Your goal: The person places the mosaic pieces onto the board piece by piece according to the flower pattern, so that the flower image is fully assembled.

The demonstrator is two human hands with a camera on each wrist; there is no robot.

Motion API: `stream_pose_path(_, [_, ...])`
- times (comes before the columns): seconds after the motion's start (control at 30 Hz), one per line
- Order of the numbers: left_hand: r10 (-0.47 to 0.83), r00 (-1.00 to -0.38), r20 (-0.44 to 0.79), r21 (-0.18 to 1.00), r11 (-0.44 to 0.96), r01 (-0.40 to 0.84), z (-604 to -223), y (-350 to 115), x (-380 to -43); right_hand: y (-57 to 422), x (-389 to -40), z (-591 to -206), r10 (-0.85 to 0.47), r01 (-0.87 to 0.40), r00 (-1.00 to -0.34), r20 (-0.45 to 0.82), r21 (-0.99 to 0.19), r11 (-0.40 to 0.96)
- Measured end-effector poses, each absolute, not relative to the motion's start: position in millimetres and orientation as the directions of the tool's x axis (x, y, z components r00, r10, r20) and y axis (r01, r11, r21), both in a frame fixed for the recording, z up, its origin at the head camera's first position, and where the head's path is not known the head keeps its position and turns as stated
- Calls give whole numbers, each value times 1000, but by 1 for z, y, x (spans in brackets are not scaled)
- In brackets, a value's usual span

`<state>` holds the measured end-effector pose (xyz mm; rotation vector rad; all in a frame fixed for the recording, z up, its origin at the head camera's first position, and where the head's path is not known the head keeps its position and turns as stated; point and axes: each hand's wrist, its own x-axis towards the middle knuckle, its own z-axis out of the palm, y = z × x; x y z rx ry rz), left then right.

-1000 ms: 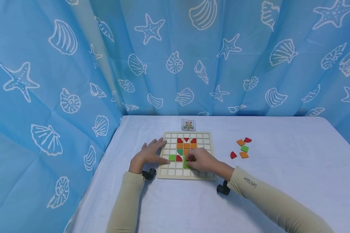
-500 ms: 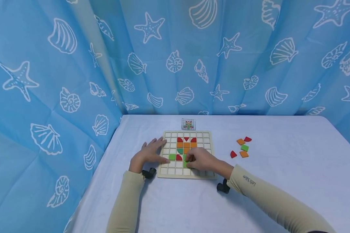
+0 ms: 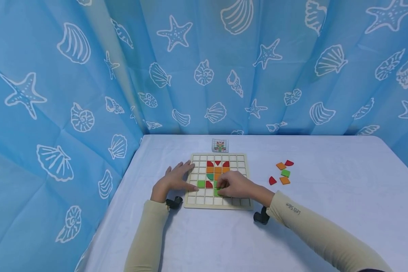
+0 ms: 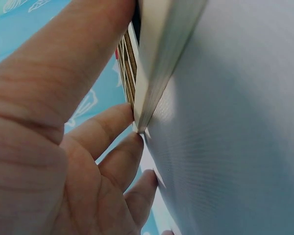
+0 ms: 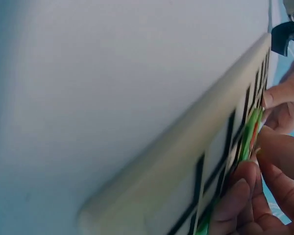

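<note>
A wooden grid board (image 3: pixel 200 207) lies on the table with colored tiles in its cells. My left hand (image 3: pixel 172 180) rests at its left edge, fingers spread, the thumb over the near-left cells. Over the board's middle, my right hand (image 3: pixel 237 186) has curled fingers that pinch at a light-green tile (image 3: pixel 216 192); the fingers partly hide it. Left of those fingers sit a red quarter-circle tile (image 3: pixel 209 184) and a green square tile (image 3: pixel 201 184). Farther up are orange squares (image 3: pixel 218 170), a dark-green quarter circle (image 3: pixel 210 176) and a red triangle (image 3: pixel 218 163). In the right wrist view, green pieces (image 5: pixel 248 137) show by the fingertips.
Loose tiles lie right of the board: a green one (image 3: pixel 285 173), two orange ones (image 3: pixel 285 181) and two red ones (image 3: pixel 272 181). A small patterned card (image 3: pixel 220 146) lies behind the board. A blue shell-print curtain (image 3: pixel 204 109) hangs behind the white-covered table (image 3: pixel 326 181).
Hardly anything differs. The right hand stays at the middle of the board with a very slight shift of its fingers, and the left hand keeps its place on the edge.
</note>
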<state>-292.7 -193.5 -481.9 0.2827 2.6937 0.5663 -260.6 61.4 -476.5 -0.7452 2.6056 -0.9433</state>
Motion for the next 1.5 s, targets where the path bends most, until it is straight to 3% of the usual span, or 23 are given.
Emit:
stream_pose_path(0.2, [257,-913,-316,438,894,100,-480,-195,-292,82,-268,-470,-541,-347,-839,-57,-709,614])
stream_pose_path(0.43, [252,-915,-315,432,896,98,-482,-194,-291,125,-284,-459,-470,-316,-881,-60,-666,676])
stream_pose_path(0.8, [246,-918,-312,433,896,93,-483,-196,-288,199,-303,-462,-254,-144,-963,-92,-622,770])
stream_pose_path(1.13, [252,-918,-306,439,893,98,-484,-196,-286,242,-314,-475,-142,-47,-983,-113,-600,798])
stream_pose_path(1.5, [259,-917,-302,438,892,108,-482,-193,-289,254,-318,-482,-127,-25,-981,-149,-549,835])
